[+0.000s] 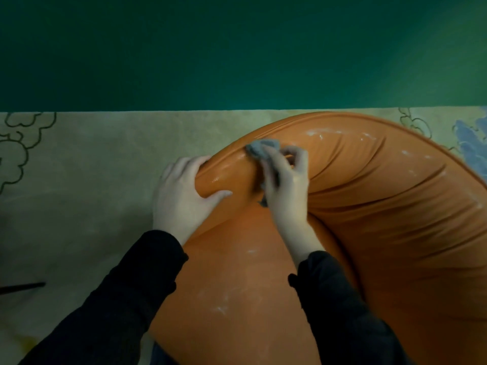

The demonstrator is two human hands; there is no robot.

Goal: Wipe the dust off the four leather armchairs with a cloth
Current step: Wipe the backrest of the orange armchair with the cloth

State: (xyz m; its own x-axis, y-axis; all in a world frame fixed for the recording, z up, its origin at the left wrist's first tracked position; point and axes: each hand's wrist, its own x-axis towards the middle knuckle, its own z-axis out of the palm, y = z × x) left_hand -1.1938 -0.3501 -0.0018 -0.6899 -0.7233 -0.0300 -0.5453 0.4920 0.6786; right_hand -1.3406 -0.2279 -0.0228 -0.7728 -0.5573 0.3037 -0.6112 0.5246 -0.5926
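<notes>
Armchair: We see one orange leather armchair [369, 206] filling the lower right, its padded, creased roll curving from the middle of the view to the right edge.
Cloth: We find the grey cloth [259, 152] bunched on top of the roll near its left end, touching the leather.
Right hand: Our right hand [287, 185] grips the cloth, fingers curled round it and pressing it onto the roll.
Left hand: Our left hand [181, 196] clasps the rounded left end of the roll, fingers wrapped over the far side, thumb lying on the near face.
Dust: We note white dust streaks [329, 134] along the top of the roll right of the cloth, and more on the seat [237, 285].
Sleeves: We wear black sleeves [118, 299] down to the wrists.
Floor: The chair stands on a beige rug [92, 159] with dark outlined swirls; beyond its edge lies a green surface [237, 54].
Left edge: A thin dark object [23, 287] lies on the rug; we cannot tell what it is.
</notes>
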